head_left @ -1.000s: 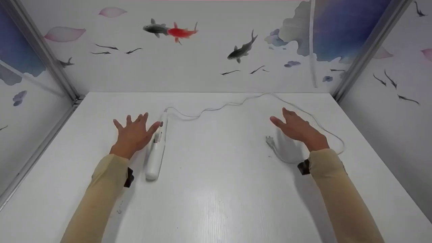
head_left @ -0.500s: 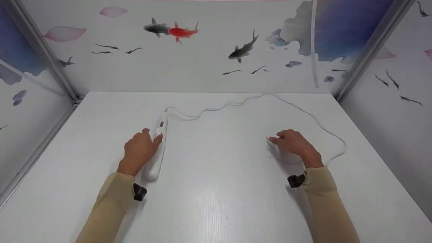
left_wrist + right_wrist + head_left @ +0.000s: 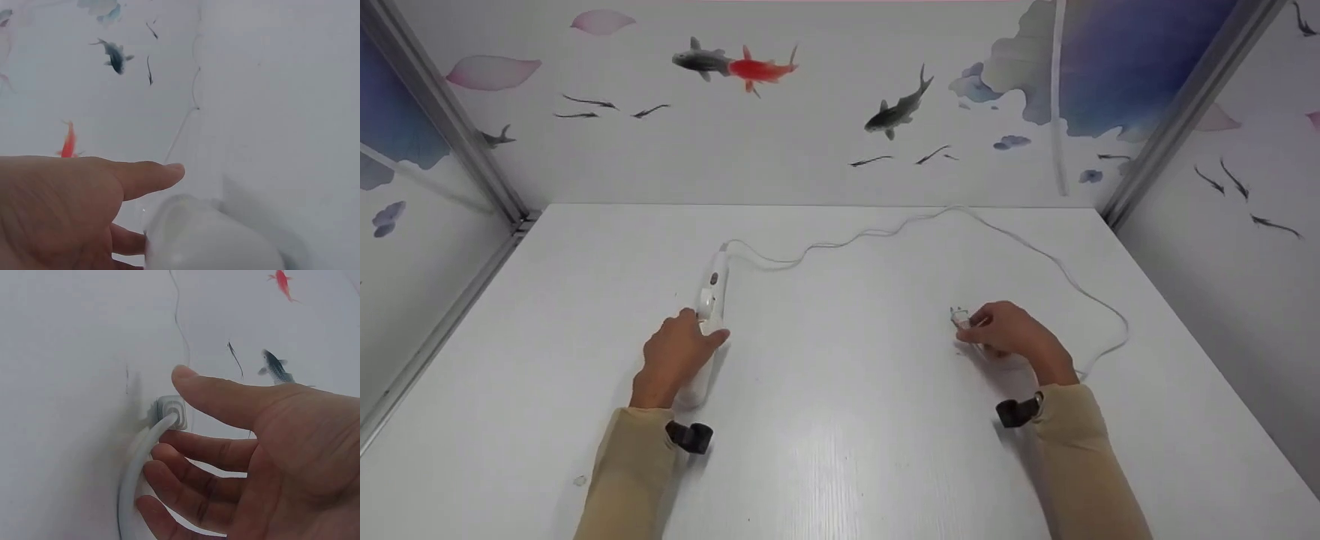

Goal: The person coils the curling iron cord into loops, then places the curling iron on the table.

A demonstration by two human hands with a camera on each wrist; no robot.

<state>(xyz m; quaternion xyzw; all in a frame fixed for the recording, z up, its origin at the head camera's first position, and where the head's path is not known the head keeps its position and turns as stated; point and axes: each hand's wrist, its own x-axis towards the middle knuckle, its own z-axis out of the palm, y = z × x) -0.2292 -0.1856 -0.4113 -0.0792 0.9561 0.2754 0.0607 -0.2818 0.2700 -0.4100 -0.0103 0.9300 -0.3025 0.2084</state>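
Note:
A long white corded appliance (image 3: 719, 289) with a rounded thick end lies on the left of the table. From above, my left hand (image 3: 679, 349) holds its middle, the thumb reaching across to its right side. In the left wrist view, my fingers meet the left side of the appliance (image 3: 208, 242); their tips are hidden behind it. My right hand (image 3: 1014, 330) pinches the white plug (image 3: 959, 318), whose prongs point away from me. Seen from the right wrist, the plug (image 3: 179, 409) sits between thumb and index finger, with the cord (image 3: 129, 495) running down beside the other fingers.
The thin cord loops from the appliance's narrow end along the back of the white table (image 3: 840, 450) and round the right. White panels (image 3: 810, 157) printed with fish enclose the back and sides. A small black camera (image 3: 690, 436) is on each wrist.
Both hands have come down and back towards me. The left, spread beside the appliance before, has gone round its middle. The right has taken hold of the plug and tilted it.

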